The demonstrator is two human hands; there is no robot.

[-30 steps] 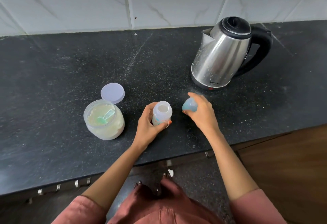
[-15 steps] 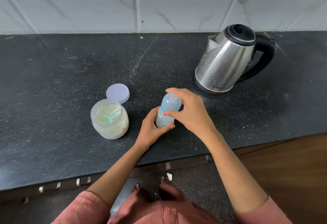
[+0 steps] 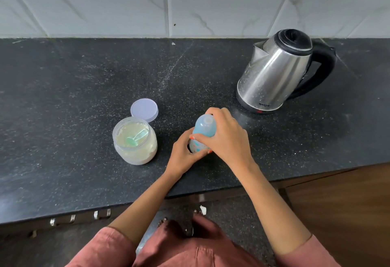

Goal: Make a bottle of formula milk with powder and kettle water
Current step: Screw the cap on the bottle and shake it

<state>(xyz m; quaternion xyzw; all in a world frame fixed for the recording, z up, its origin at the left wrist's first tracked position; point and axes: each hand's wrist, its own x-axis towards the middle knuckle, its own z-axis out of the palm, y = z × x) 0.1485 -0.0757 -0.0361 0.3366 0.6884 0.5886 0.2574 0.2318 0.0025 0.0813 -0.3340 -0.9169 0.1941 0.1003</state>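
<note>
Cap (image 3: 205, 126) moved onto bottle (image 3: 195, 148), right fingers (image 3: 219, 115) curled round it.

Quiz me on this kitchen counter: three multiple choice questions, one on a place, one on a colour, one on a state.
1. Where does the lid of the powder jar lie? A on the jar. B on the counter just behind the jar. C on the floor.
2. What colour is the scoop in the powder? A green. B red. C black.
3. What is the right hand doing? A lying flat. B hanging idle. C gripping the blue cap on the bottle.
B: it lies flat past the jar's rim. A: the scoop looks pale green. C: its fingers curl round the cap.
</note>
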